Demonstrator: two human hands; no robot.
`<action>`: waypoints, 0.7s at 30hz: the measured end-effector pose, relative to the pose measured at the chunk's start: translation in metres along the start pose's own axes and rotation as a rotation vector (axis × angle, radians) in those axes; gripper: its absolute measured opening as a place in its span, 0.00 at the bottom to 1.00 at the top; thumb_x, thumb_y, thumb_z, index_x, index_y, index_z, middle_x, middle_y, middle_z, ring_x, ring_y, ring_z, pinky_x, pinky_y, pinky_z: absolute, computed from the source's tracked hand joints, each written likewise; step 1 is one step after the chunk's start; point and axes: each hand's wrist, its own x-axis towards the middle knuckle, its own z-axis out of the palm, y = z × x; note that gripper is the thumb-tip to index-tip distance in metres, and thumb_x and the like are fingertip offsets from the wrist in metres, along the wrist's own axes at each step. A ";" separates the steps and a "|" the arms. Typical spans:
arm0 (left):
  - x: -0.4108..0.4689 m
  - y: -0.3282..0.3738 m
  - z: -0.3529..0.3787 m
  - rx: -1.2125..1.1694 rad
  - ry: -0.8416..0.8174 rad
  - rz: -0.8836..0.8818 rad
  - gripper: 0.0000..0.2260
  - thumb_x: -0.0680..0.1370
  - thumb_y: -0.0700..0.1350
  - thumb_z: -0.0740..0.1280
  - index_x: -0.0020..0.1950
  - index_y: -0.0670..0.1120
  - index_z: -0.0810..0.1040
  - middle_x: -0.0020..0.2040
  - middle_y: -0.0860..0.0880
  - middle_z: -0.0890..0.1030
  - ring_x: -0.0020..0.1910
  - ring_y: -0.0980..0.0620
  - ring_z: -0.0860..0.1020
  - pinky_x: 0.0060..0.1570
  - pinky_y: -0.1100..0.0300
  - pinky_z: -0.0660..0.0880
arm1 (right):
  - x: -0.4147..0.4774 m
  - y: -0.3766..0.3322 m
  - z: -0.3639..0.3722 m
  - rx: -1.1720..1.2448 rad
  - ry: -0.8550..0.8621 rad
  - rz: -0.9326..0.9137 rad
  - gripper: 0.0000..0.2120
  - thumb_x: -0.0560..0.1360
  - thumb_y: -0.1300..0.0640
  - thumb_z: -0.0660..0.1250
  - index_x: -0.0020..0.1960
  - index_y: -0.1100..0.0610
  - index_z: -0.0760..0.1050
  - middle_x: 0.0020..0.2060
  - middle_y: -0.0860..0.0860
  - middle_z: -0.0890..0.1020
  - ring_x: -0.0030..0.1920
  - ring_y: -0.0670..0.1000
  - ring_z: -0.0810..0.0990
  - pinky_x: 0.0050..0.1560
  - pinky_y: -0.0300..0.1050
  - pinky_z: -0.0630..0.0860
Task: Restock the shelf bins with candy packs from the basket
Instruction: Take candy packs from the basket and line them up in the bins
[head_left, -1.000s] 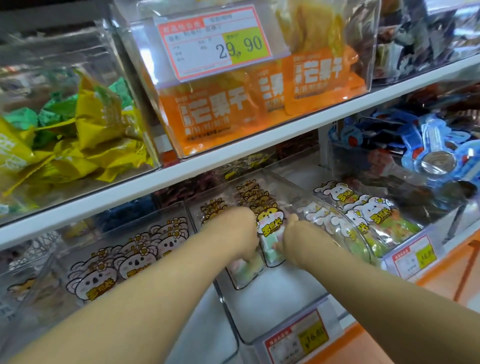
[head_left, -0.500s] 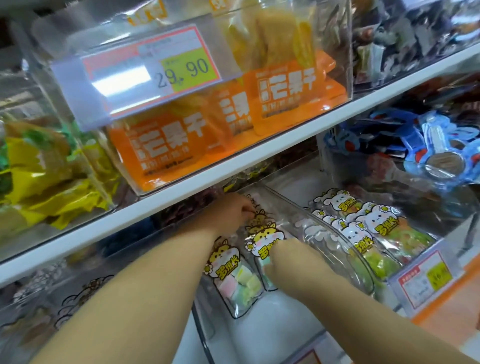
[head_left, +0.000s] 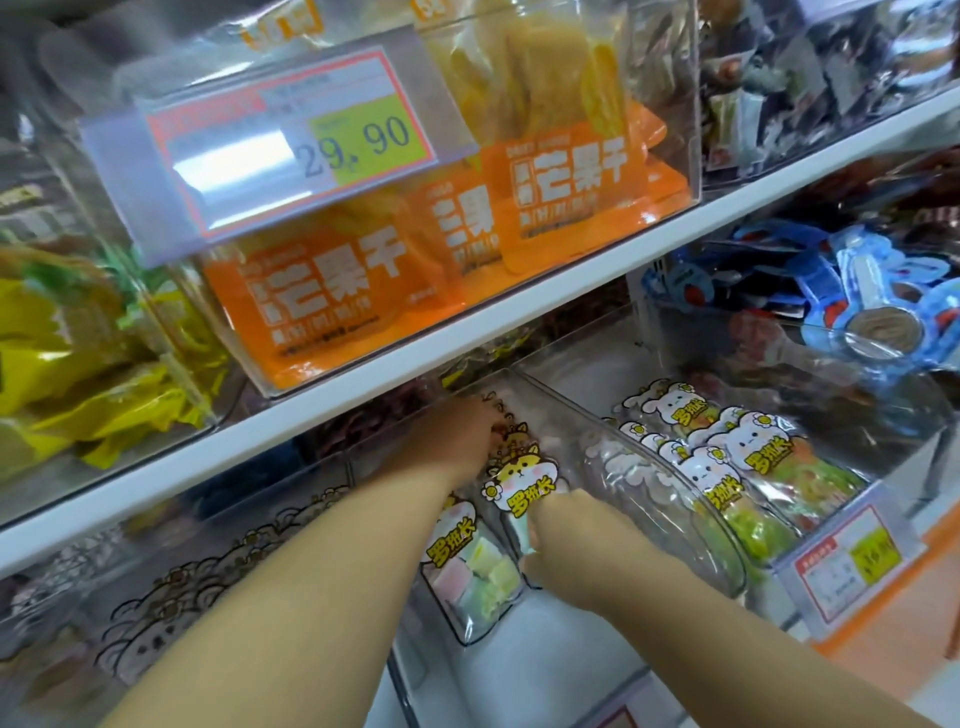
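Cat-print candy packs (head_left: 524, 486) stand in a row inside the middle clear bin (head_left: 550, 654) on the lower shelf. My left hand (head_left: 457, 439) reaches deep under the upper shelf, with its fingers curled over the tops of the rear packs. My right hand (head_left: 563, 540) grips the lower part of the front cat pack. A second pack of pastel candies (head_left: 470, 577) leans at the bin's front left, below my left forearm. The basket is out of view.
To the right, a bin holds bunny-print packs (head_left: 727, 457) behind a price tag (head_left: 844, 566). Koala-print packs (head_left: 156, 623) fill the left bin. The white upper shelf (head_left: 467, 338) hangs low over my hands and carries orange mango packs (head_left: 332, 291).
My left hand has moved from the front of the bin to the rear packs under the shelf. The right hand has stayed on the front pack. The view has shifted closer and to the right.
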 end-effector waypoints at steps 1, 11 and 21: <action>0.001 -0.001 0.001 0.022 0.011 -0.015 0.19 0.83 0.38 0.60 0.73 0.51 0.75 0.68 0.46 0.78 0.63 0.47 0.79 0.59 0.57 0.74 | 0.001 0.001 0.002 -0.001 -0.025 0.000 0.07 0.77 0.55 0.65 0.54 0.56 0.74 0.49 0.53 0.77 0.49 0.58 0.78 0.46 0.44 0.72; -0.088 0.032 -0.030 -0.022 -0.100 -0.068 0.03 0.80 0.47 0.67 0.51 0.51 0.80 0.48 0.53 0.81 0.46 0.53 0.79 0.45 0.59 0.74 | 0.011 0.005 0.017 -0.001 -0.084 0.047 0.22 0.78 0.58 0.65 0.69 0.56 0.62 0.64 0.54 0.70 0.65 0.59 0.73 0.58 0.52 0.72; -0.122 0.065 -0.007 0.450 -0.660 -0.006 0.07 0.82 0.44 0.59 0.54 0.43 0.75 0.47 0.46 0.74 0.49 0.41 0.74 0.46 0.51 0.72 | -0.005 0.015 -0.003 -0.084 0.015 -0.009 0.17 0.76 0.55 0.67 0.61 0.55 0.65 0.59 0.58 0.73 0.58 0.61 0.76 0.56 0.53 0.75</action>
